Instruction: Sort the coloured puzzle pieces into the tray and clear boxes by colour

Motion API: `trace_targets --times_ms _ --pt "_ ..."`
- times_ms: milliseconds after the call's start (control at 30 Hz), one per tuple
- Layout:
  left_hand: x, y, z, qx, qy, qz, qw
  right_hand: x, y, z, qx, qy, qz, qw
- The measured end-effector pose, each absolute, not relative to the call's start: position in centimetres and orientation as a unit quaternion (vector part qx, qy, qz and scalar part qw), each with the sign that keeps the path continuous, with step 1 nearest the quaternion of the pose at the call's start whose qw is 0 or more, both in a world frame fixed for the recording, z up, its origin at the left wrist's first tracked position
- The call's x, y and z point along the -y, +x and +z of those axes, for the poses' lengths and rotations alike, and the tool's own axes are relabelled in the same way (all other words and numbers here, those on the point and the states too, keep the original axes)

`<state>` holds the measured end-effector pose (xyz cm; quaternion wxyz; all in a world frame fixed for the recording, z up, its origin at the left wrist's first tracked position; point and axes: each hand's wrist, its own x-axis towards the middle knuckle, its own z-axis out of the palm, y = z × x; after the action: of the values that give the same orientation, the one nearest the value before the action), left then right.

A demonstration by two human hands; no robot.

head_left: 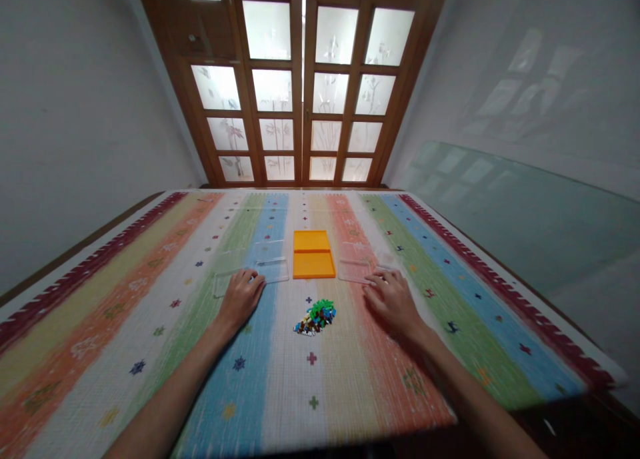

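Observation:
My left hand (pixel 242 295) lies on the left part of the cloth, its fingers curled over the near edge of a clear plastic tray (pixel 277 270). On the right, my right hand (pixel 392 300) has its bent fingers at the near right corner of another clear tray (pixel 351 270). Between the two trays sits an orange two-part tray (pixel 313 266), like an opened flat case. Nearer to me is a small heap of tiny toy pieces (pixel 316 317), green, blue, brown, white and yellow. Both palms face down, so the fingertips are partly hidden.
A striped, patterned tablecloth (pixel 312 379) covers the long table. Its near edge shows at the bottom right. Wooden doors with frosted panes (pixel 303 112) stand beyond the far end. A glass sheet (pixel 520 212) leans along the right wall.

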<state>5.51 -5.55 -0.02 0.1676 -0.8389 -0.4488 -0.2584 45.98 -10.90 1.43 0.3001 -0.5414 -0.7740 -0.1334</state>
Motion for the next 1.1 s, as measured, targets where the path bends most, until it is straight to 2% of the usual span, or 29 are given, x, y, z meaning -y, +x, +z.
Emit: trace_targets --times_ms 233,367,567,900,1100 --pt "5.5 5.5 -0.1 0.453 -0.836 -0.269 0.155 8.6 44.5 1.4 0.806 -0.528 -0.156 0.218" --pt "5.7 5.8 0.1 0.445 -0.835 -0.277 0.17 7.9 44.2 1.1 0.808 -0.532 -0.158 0.199" --pt "6.3 4.5 1.4 0.469 -0.81 -0.323 0.139 8.5 44.9 1.3 0.8 -0.53 -0.152 0.238" --pt "6.2 1.0 1.8 0.491 -0.828 -0.27 0.02 10.0 49.6 1.1 0.785 -0.54 -0.144 0.266" --pt "6.2 1.5 1.5 0.479 -0.839 -0.259 0.006 10.7 49.5 -0.2 0.769 -0.546 -0.144 0.3"
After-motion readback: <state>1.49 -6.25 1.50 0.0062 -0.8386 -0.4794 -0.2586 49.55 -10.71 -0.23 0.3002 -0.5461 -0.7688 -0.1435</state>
